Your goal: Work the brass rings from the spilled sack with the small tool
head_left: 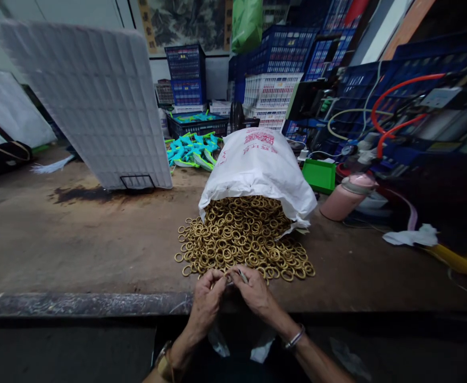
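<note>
Many brass-coloured rings spill from the mouth of a white woven sack that lies on its side. At the near edge of this pile my left hand and my right hand meet, fingertips almost touching. Both are closed in a pinch. A thin, pale, pointed tool shows between the fingers of my right hand; its kind is unclear. Whatever my left fingertips pinch is mostly hidden, too small to name.
On the left of the brown table stands a tall white ribbed panel. Turquoise pieces lie behind the sack. A green tray and a pink bottle stand right of it. Stacked crates fill the back.
</note>
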A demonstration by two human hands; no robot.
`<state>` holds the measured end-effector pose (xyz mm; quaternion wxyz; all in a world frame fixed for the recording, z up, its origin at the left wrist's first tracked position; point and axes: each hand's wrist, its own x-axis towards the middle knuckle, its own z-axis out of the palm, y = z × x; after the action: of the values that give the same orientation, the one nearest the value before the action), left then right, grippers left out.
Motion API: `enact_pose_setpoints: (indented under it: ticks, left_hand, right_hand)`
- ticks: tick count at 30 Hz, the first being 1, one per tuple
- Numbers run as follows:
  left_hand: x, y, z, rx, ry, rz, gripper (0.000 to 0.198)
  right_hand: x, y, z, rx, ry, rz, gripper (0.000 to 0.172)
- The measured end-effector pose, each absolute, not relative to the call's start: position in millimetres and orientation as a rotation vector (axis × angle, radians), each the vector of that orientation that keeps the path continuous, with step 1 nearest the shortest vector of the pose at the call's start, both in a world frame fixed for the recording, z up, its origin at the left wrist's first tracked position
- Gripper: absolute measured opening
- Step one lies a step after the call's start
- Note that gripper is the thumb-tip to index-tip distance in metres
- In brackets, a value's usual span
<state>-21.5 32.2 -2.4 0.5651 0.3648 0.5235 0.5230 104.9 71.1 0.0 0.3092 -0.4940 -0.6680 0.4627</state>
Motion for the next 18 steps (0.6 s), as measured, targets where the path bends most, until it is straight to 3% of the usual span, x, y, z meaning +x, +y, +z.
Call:
enact_pose_setpoints:
  ticks: [6,10,14,18]
  left_hand:
    - [-22,29,-6,0.969,1.299,1.303,0.017]
    - [-25,24,-10,1.123,1.331,1.416,0.026]
    - [-31,23,-10,1.281,1.217,1.323,0.024]
    - [-37,25,-9,1.415,1.237,1.270,0.022]
  right_hand:
    - [104,74,-3,-1.295,-1.628,1.346,0.028]
    - [104,74,0,-1.333,-1.436,1.611,0.022]
    - [106,68,3,-1.347,-1.305,1.901,0.018]
    - [105,63,-4,-1.311,-1.356,1.976,0.016]
